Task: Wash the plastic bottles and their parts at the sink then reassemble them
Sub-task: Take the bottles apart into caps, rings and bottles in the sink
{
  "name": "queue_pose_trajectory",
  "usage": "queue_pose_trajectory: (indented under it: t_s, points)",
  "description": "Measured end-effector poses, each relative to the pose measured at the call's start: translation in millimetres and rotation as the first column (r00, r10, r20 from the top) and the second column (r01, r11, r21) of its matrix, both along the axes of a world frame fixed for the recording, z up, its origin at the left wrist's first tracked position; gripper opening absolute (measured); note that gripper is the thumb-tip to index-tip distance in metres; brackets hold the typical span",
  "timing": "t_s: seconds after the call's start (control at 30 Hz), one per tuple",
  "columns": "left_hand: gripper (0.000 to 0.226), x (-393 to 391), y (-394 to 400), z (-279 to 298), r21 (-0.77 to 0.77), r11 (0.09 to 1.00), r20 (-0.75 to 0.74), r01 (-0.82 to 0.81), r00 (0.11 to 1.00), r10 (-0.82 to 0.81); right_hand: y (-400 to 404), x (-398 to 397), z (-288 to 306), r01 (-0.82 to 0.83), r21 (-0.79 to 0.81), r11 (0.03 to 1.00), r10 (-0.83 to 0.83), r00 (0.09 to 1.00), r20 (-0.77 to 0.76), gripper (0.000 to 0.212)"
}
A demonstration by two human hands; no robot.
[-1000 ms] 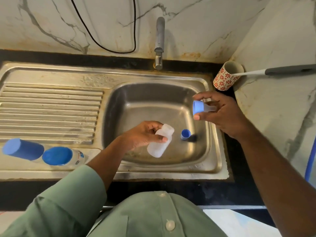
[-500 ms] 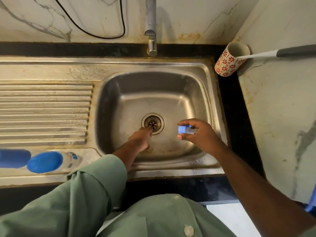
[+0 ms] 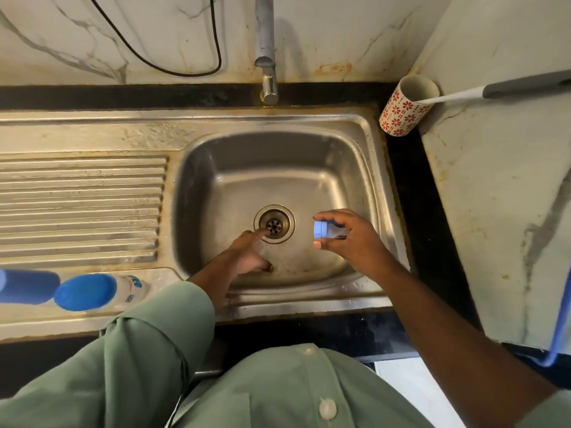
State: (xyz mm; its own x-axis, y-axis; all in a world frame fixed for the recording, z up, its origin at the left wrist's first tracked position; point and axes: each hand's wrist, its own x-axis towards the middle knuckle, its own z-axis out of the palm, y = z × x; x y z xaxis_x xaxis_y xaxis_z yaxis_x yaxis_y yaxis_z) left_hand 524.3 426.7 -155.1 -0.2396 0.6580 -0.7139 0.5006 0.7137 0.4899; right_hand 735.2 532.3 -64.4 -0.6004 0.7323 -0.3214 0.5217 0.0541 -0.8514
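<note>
A stained steel sink (image 3: 375, 156) under a marble wall: the left hand (image 3: 247, 254), which gripped a clear bottle a second ago, now reaches low into the basin, fingers hidden — its grip cannot be told. The right hand (image 3: 349, 239) pinches the small blue-capped bottle (image 3: 324, 230) over the basin, long axis level, cap pointing left — washing looks unfinished.

You get soft, even light with dull glare on the stainless steel sink basin (image 3: 309, 168). Wide-angle bending curves the edges, and the blue plastic bottles (image 3: 83, 292) at your left are slightly blurred.
</note>
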Motion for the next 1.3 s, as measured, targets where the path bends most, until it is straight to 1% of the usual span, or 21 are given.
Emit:
queue_pose_trajectory:
  t_s: [0.03, 0.1, 0.13, 0.17, 0.2, 0.23, 0.27, 0.3, 0.33, 0.4, 0.47, 0.53, 0.6, 0.7, 0.77, 0.9, 1.03, 1.1, 1.2, 1.27, 1.3]
  points:
    - [0.097, -0.3, 0.1, 3.1, 0.002, 1.000, -0.014, 0.004, 1.000, -0.004, -2.2, 0.2, 3.2, 0.015, 0.003, 1.000, -0.015, 1.000, -0.013, 0.049]
    - [0.089, 0.3, 3.9, 14.8, 0.059, 0.998, -0.171, 0.013, 0.985, -0.003, -6.6, 0.3, 8.7, 0.033, 0.019, 0.999, -0.032, 0.999, -0.028, 0.051]
    - [0.081, 3.2, 7.5, 26.8, 0.144, 0.989, -0.253, -0.022, 0.966, 0.059, -8.7, 0.0, 10.8, 0.047, 0.027, 0.999, -0.045, 0.998, -0.041, 0.053]
    - [0.072, 7.4, 11.4, 41.6, 0.248, 0.961, -0.235, -0.121, 0.955, 0.181, -11.2, -0.2, 12.8, 0.073, 0.027, 0.997, -0.071, 0.996, -0.061, 0.056]
    - [0.062, 11.7, 16.3, 58.6, 0.306, 0.912, -0.079, -0.272, 0.948, 0.309, -14.0, -0.6, 15.8, 0.109, 0.027, 0.994, -0.107, 0.991, -0.084, 0.057]
    - [0.053, 16.3, 21.0, 75.1, 0.273, 0.859, 0.188, -0.433, 0.900, 0.394, -16.6, -1.3, 18.4, 0.149, 0.039, 0.988, -0.144, 0.985, -0.099, 0.055]
    - [0.047, 21.0, 23.2, 90.6, 0.152, 0.848, 0.447, -0.508, 0.800, 0.399, -19.2, -2.1, 20.7, 0.178, 0.068, 0.982, -0.170, 0.979, -0.111, 0.050]
    - [0.045, 25.7, 23.7, 103.4, 0.048, 0.875, 0.611, -0.481, 0.707, 0.356, -21.7, -3.5, 23.2, 0.195, 0.100, 0.976, -0.183, 0.976, -0.118, 0.045]
    - [0.047, 30.4, 23.3, 111.7, 0.001, 0.901, 0.706, -0.433, 0.639, 0.306, -24.2, -4.7, 25.6, 0.201, 0.119, 0.972, -0.186, 0.974, -0.127, 0.041]
    - [0.048, 37.1, 20.1, 117.3, 0.002, 0.907, 0.782, -0.422, 0.565, 0.261, -28.3, -7.2, 30.6, 0.201, 0.134, 0.970, -0.181, 0.972, -0.152, 0.035]
    - [0.045, 42.4, 20.2, 116.7, 0.010, 0.864, 0.803, -0.503, 0.518, 0.293, -29.2, -6.8, 34.0, 0.203, 0.131, 0.970, -0.177, 0.967, -0.183, 0.034]
    - [0.035, 44.3, 19.7, 116.4, 0.005, 0.814, 0.825, -0.581, 0.462, 0.325, -27.6, -3.8, 37.0, 0.207, 0.104, 0.973, -0.178, 0.955, -0.238, 0.034]
    - [0.029, 45.9, 20.4, 116.6, 0.022, 0.789, 0.831, -0.615, 0.450, 0.328, -23.8, 0.2, 39.6, 0.206, 0.091, 0.974, -0.176, 0.950, -0.259, 0.033]
    - [0.025, 55.2, 20.0, 117.8, 0.042, 0.765, 0.843, -0.643, 0.433, 0.319, -20.9, 2.2, 46.0, 0.209, 0.140, 0.968, -0.175, 0.960, -0.218, 0.032]
    - [0.022, 60.1, 19.2, 119.7, 0.037, 0.758, 0.856, -0.651, 0.413, 0.312, -20.8, 1.5, 51.8, 0.206, 0.149, 0.967, -0.177, 0.967, -0.183, 0.026]
    - [0.023, 61.2, 15.4, 118.5, 0.065, 0.771, 0.850, -0.634, 0.440, 0.290, -20.5, -3.6, 54.5, 0.159, 0.160, 0.974, -0.143, 0.984, -0.106, 0.011]
    - [0.024, 69.7, 6.7, 115.2, 0.058, 0.767, 0.829, -0.639, 0.458, 0.320, -19.6, -9.7, 38.6, 0.059, 0.266, 0.962, -0.059, 0.998, -0.005, 0.023]
    - [0.022, 71.8, 3.8, 111.9, 0.065, 0.769, 0.820, -0.636, 0.473, 0.322, -18.3, -11.4, 29.2, 0.002, 0.281, 0.960, -0.015, 0.999, 0.046, 0.024]
    - [0.021, 71.6, -0.2, 106.4, 0.047, 0.784, 0.806, -0.619, 0.487, 0.336, -16.8, -8.8, 18.8, -0.025, 0.229, 0.973, -0.002, 0.993, 0.115, 0.032]
    - [0.023, 72.5, -4.2, 103.9, 0.012, 0.787, 0.806, -0.617, 0.472, 0.358, -18.0, -8.1, 17.7, -0.019, 0.167, 0.986, -0.008, 0.987, 0.159, 0.037]
    - [0.024, 73.3, -5.7, 103.4, -0.003, 0.788, 0.810, -0.616, 0.461, 0.363, -19.0, -9.0, 17.3, -0.011, 0.135, 0.991, -0.010, 0.988, 0.151, 0.036]
